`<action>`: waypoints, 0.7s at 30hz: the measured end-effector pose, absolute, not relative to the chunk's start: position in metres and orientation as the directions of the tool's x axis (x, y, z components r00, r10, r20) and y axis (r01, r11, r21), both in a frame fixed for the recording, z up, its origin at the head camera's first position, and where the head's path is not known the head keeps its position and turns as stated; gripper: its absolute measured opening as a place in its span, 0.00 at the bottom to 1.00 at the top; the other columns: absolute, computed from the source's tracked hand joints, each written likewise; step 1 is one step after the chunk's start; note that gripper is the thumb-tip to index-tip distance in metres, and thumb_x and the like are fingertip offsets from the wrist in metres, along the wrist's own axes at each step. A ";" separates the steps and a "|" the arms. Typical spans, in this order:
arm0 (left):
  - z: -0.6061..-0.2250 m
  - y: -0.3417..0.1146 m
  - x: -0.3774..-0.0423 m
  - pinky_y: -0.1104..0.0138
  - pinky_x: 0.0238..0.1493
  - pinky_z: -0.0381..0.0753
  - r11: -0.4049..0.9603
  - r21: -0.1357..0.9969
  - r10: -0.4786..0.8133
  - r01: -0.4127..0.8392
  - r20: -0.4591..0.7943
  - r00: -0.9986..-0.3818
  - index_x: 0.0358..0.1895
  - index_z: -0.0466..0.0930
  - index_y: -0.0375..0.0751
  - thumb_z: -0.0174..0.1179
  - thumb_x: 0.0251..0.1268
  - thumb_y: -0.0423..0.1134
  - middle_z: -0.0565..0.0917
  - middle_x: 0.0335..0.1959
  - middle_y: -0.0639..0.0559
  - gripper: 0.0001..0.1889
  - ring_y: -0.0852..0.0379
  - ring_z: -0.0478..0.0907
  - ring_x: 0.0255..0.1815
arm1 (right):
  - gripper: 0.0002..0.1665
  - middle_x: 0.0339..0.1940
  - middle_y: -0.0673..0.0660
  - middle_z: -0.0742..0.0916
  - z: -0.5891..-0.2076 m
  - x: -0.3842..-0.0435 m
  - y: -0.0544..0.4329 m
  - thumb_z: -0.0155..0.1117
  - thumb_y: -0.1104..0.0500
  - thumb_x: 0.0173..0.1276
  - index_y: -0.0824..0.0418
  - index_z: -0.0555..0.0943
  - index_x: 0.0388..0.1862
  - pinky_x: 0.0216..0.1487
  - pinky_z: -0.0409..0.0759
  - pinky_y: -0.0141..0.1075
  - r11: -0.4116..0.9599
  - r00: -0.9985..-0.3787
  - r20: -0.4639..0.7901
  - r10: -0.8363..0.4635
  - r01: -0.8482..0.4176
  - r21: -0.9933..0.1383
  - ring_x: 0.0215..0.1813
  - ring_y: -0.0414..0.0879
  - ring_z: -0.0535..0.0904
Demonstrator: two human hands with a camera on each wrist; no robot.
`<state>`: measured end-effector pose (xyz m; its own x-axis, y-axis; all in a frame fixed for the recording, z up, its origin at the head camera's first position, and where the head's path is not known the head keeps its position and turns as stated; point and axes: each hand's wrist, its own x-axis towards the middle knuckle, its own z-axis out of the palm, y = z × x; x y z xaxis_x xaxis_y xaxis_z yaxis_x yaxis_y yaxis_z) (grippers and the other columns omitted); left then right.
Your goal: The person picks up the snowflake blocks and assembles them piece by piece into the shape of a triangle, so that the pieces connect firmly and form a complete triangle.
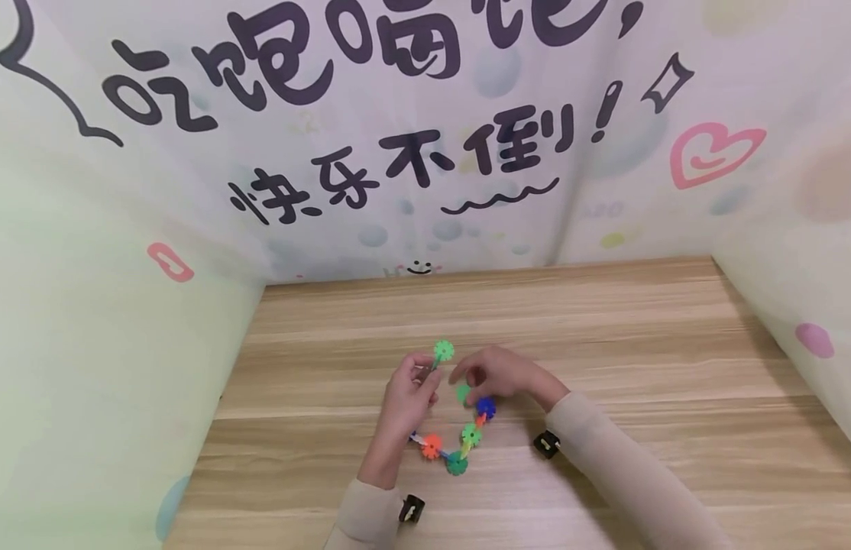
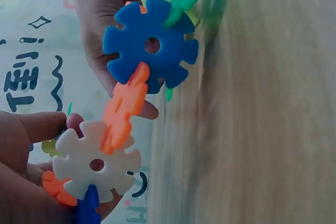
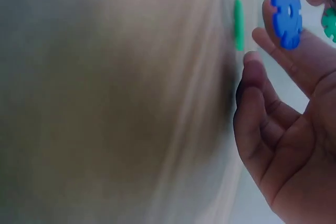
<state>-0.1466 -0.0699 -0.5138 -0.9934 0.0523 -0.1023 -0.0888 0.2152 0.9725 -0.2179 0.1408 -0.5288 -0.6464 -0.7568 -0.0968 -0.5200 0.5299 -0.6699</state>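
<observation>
My left hand (image 1: 409, 393) pinches a chain of slotted plastic discs linked edge to edge. A light green disc (image 1: 443, 351) stands above its fingertips. The rest of the chain hangs past the wrist, with an orange disc (image 1: 431, 446), a dark green disc (image 1: 456, 463) and a blue disc (image 1: 486, 408). In the left wrist view a white disc (image 2: 79, 158) and a blue disc (image 2: 126, 45) show close up. My right hand (image 1: 503, 372) has loosely bent fingers and holds nothing visible. Near its fingertips is a loose-looking light green piece (image 3: 239, 24), seen edge-on in the right wrist view.
The wood-grain table (image 1: 315, 397) lies under both hands. A printed cloth wall (image 1: 412, 229) rises behind it, with side walls left and right. Black clips (image 1: 411, 509) show beside the sleeves.
</observation>
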 end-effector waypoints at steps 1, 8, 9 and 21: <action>-0.514 -0.070 -0.147 0.59 0.32 0.84 0.220 0.972 0.057 -0.087 -0.102 -0.993 0.55 0.75 0.39 0.59 0.73 0.36 0.82 0.39 0.42 0.12 0.55 0.78 0.27 | 0.22 0.29 0.43 0.82 -0.529 -0.217 0.139 0.77 0.55 0.60 0.54 0.85 0.53 0.37 0.78 0.34 0.533 -0.644 -0.097 -0.759 -0.530 -0.660 0.32 0.37 0.76; -0.511 -0.073 -0.146 0.57 0.34 0.84 0.241 0.964 0.058 -0.113 -0.131 -0.990 0.55 0.75 0.42 0.59 0.74 0.37 0.81 0.40 0.46 0.11 0.54 0.79 0.29 | 0.16 0.29 0.47 0.82 -0.531 -0.214 0.132 0.79 0.59 0.56 0.51 0.85 0.43 0.36 0.76 0.35 0.586 -0.678 -0.081 -0.731 -0.562 -0.583 0.33 0.39 0.74; -0.510 -0.073 -0.146 0.57 0.34 0.84 0.240 0.964 0.057 -0.117 -0.134 -0.989 0.55 0.75 0.42 0.59 0.73 0.37 0.81 0.40 0.46 0.12 0.54 0.79 0.29 | 0.15 0.30 0.47 0.82 -0.531 -0.214 0.131 0.79 0.59 0.56 0.51 0.85 0.41 0.37 0.76 0.35 0.593 -0.684 -0.081 -0.725 -0.561 -0.577 0.33 0.39 0.74; -0.512 -0.075 -0.148 0.58 0.35 0.85 0.217 0.965 -0.021 -0.146 -0.145 -0.989 0.58 0.74 0.40 0.58 0.74 0.37 0.82 0.42 0.43 0.14 0.54 0.79 0.30 | 0.07 0.35 0.46 0.84 -0.533 -0.214 0.147 0.69 0.62 0.67 0.56 0.82 0.42 0.42 0.81 0.39 0.571 -0.771 -0.098 -0.630 -0.373 -0.731 0.37 0.41 0.79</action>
